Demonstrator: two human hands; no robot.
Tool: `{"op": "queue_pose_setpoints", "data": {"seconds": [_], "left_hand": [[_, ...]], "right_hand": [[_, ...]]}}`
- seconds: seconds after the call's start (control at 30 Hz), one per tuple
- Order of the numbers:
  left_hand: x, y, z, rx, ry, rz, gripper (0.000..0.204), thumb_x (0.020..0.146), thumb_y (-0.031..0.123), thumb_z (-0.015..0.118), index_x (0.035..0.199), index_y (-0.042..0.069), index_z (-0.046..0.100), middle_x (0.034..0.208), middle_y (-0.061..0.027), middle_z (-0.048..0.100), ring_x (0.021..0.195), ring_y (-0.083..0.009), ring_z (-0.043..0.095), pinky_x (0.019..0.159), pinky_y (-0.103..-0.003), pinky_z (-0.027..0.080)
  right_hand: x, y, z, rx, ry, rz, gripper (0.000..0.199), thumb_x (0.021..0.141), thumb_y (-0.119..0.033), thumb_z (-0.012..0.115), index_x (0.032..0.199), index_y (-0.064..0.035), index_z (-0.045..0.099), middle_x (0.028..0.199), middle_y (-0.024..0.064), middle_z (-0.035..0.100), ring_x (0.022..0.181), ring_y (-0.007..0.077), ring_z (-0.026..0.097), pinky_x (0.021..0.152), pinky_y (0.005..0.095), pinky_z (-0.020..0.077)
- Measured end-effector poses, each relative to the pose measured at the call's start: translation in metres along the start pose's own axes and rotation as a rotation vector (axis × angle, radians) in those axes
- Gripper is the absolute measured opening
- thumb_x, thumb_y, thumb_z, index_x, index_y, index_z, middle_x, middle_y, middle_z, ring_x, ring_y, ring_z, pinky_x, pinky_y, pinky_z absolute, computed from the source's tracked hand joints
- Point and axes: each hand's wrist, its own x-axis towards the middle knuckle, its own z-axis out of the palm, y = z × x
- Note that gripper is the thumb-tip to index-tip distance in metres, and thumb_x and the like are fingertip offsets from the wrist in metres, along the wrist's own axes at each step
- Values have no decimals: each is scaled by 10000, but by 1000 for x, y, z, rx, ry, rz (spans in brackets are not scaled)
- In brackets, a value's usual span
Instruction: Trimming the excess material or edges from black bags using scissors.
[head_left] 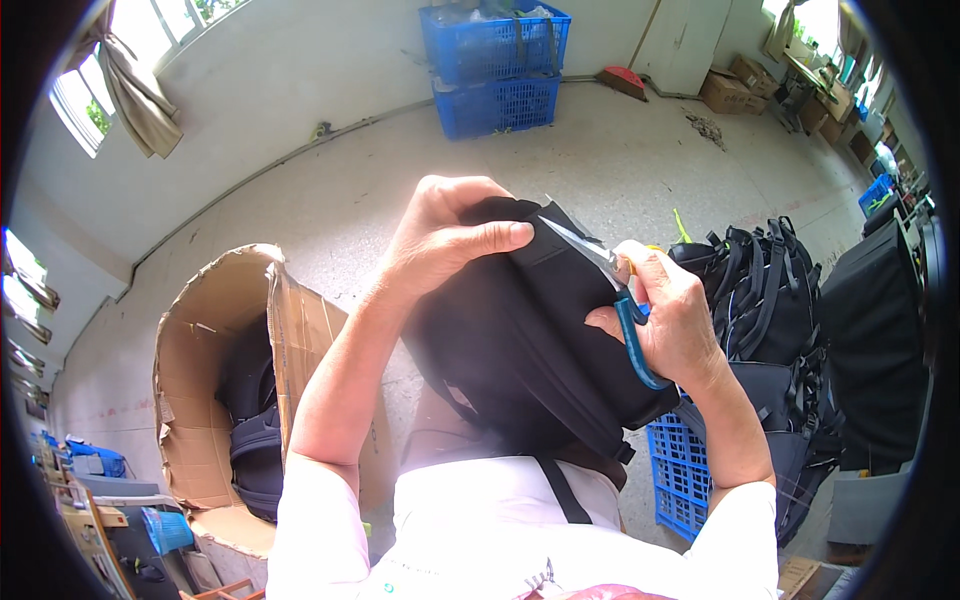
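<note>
My left hand (448,240) grips the top of a black backpack (520,330) that rests upright against my lap. My right hand (672,318) holds blue-handled scissors (612,290), their metal blades pointing up-left onto the backpack's upper edge, close to my left thumb. Whether the blades are cutting anything I cannot make out. A black strap hangs from the backpack down over my white top.
A large open cardboard box (215,330) with black backpacks inside stands at my left. At my right, more black backpacks (765,290) pile over a blue plastic crate (680,470). Two stacked blue crates (495,65) stand by the far wall, cardboard boxes (735,88) beyond.
</note>
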Motion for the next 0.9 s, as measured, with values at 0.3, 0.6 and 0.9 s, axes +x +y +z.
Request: {"op": "queue_pose_setpoints", "data": {"seconds": [0.3, 0.6, 0.9], "left_hand": [[1, -2, 6, 11, -31, 49, 214, 723, 163, 744, 779, -16, 640, 661, -2, 598, 630, -54, 526, 566, -208, 433], [0, 7, 22, 227, -33, 165, 208, 713, 156, 744, 771, -9, 632, 639, -23, 597, 601, -71, 531, 554, -224, 434], [0, 4, 29, 269, -16, 219, 185, 696, 125, 748, 766, -6, 639, 642, -44, 612, 597, -86, 555, 545, -229, 440]], "right_hand": [[-2, 7, -16, 3, -107, 30, 474, 651, -328, 763, 929, -23, 529, 706, 106, 537, 573, 223, 525, 545, 305, 449], [9, 13, -39, -38, -259, 1, 433, 677, -363, 739, 874, -33, 540, 706, 148, 566, 584, 281, 574, 581, 346, 471], [19, 11, -54, -46, -385, 51, 498, 684, -449, 713, 899, -23, 570, 622, 130, 536, 521, 231, 526, 555, 330, 443]]}}
